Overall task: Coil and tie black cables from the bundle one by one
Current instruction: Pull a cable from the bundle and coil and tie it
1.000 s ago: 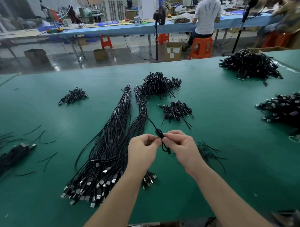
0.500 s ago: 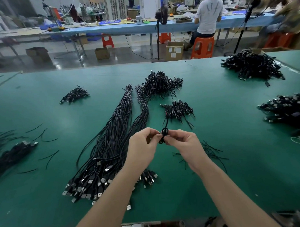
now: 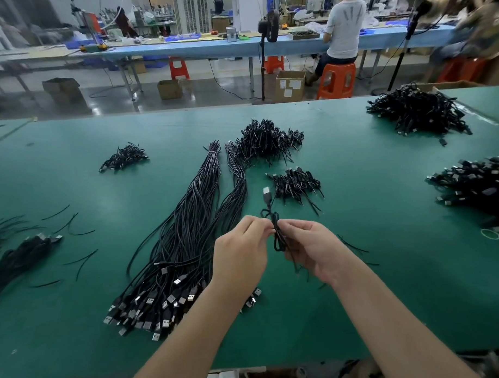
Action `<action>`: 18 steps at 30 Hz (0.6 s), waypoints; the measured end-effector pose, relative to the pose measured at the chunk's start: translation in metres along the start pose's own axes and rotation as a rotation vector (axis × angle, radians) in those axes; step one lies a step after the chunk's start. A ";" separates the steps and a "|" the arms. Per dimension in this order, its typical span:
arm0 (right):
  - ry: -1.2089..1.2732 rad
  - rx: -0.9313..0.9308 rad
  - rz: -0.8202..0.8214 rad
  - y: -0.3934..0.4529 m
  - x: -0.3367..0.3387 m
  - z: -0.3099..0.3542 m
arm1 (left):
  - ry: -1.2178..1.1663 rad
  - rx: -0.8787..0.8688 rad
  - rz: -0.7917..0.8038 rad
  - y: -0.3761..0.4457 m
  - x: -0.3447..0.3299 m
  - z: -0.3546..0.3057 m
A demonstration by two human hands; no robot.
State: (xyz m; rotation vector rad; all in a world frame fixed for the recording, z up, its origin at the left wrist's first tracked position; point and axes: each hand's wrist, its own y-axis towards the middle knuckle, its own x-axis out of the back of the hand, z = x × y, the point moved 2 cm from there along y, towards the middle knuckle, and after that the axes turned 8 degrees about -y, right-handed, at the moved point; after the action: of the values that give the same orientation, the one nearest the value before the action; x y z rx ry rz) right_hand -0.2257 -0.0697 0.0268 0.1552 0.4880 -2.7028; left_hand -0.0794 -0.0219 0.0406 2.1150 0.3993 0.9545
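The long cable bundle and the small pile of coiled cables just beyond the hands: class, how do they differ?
The long cable bundle lies stretched out straight; the small pile holds short coiled cables. The bundle is far longer and larger than the pile. The bundle's plugs fan out at its near end; the pile's point all ways. Both are black and lie on the green table.

Both forearms enter from the lower edge, bare, and converge toward the middle of the view. Left hand point(image 3: 240, 252): raised clear of the surface, back of the hand toward the camera, fingers curled, thumb and fingertips pinching at its upper right corner. Right hand point(image 3: 315, 247): at the same height, just beside the left, palm turned partly inward, fingers curled, thumb and forefinger pinching at its upper left. The fingertips of the two hands nearly meet at one point. Wrists are roughly straight; the left forearm angles up to the right, the right forearm up to the left.
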 end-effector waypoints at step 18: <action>-0.398 0.473 -0.151 -0.004 0.001 -0.001 | -1.067 1.396 0.287 0.002 -0.016 0.020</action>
State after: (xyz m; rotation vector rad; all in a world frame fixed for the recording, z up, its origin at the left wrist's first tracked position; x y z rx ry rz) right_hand -0.2280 -0.0659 0.0275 -0.3003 -0.2679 -2.8441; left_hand -0.0753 -0.0425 0.0256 3.5424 0.1644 -0.7391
